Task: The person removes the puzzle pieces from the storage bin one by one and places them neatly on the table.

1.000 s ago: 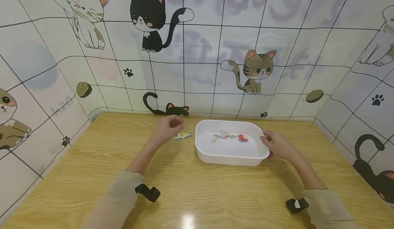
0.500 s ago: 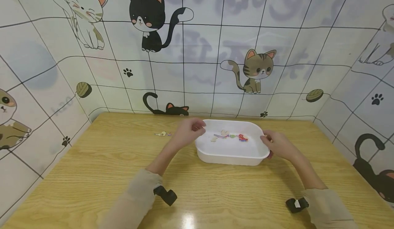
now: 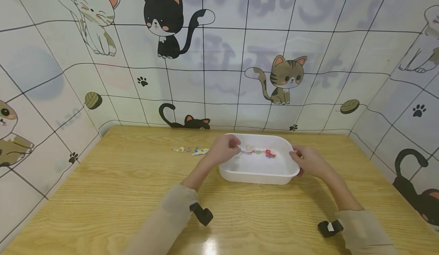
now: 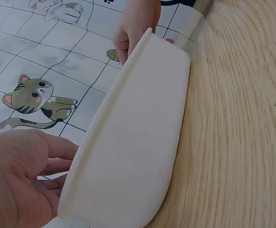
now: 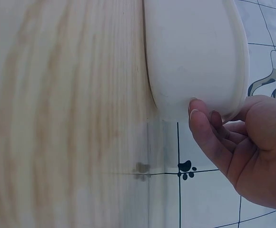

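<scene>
A white plastic basin stands on the wooden table. Its right end is gripped by my right hand, with the thumb over the rim and fingertips against the outer wall. My left hand reaches over the left rim, fingers loosely bent and apart, nothing visible between them. Inside the basin lie small flat cut-out pieces: a red and blue one, a green one and a beige one. In the left wrist view the left fingers are partly hidden behind the rim.
Left of the basin, a row of similar flat pieces lies on the table: a pale yellow one, a small purple one and a yellow and blue one. A wall sheet with printed cats rises behind the table.
My left hand has moved right, from beside the yellow and blue piece on the table to over the basin's left end. My right hand has kept its grip on the basin.
</scene>
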`<act>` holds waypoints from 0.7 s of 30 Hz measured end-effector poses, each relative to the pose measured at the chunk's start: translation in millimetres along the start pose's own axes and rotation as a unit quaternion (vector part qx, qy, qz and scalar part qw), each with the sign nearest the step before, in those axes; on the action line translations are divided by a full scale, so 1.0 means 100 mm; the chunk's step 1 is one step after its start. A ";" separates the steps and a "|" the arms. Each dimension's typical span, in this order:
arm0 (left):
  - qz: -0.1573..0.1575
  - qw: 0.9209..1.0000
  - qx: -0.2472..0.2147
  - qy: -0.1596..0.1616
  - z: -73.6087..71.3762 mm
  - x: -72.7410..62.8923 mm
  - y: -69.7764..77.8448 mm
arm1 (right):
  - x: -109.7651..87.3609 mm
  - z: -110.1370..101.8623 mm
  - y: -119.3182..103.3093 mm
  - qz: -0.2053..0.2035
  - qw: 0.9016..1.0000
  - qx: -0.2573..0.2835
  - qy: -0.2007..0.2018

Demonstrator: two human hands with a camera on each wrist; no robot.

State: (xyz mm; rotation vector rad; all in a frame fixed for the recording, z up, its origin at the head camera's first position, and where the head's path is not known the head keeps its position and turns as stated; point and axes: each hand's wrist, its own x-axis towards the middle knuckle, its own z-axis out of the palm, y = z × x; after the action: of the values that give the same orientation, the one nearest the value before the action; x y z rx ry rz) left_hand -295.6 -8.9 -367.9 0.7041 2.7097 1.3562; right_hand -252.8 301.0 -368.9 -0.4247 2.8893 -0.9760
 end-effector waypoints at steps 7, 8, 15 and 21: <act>-0.030 0.999 0.032 0.004 0.11 0.11 0.08 | 0.01 0.00 0.01 -0.001 1.000 0.002 -0.001; -0.036 0.999 0.039 0.006 0.13 0.13 0.09 | 0.01 0.00 0.01 0.001 1.000 0.003 -0.002; -0.091 0.995 0.038 0.010 0.24 0.20 0.14 | 0.01 -0.01 0.01 0.003 1.000 0.003 -0.005; -0.119 0.991 0.054 0.029 0.30 0.22 0.13 | 0.02 -0.01 0.01 0.001 1.000 0.001 -0.003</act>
State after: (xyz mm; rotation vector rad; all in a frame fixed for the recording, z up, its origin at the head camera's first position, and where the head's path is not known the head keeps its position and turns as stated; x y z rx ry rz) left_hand -304.0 29.4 -373.2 0.3352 2.8194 1.2013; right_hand -254.5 301.5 -368.9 -0.4231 2.8838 -0.9748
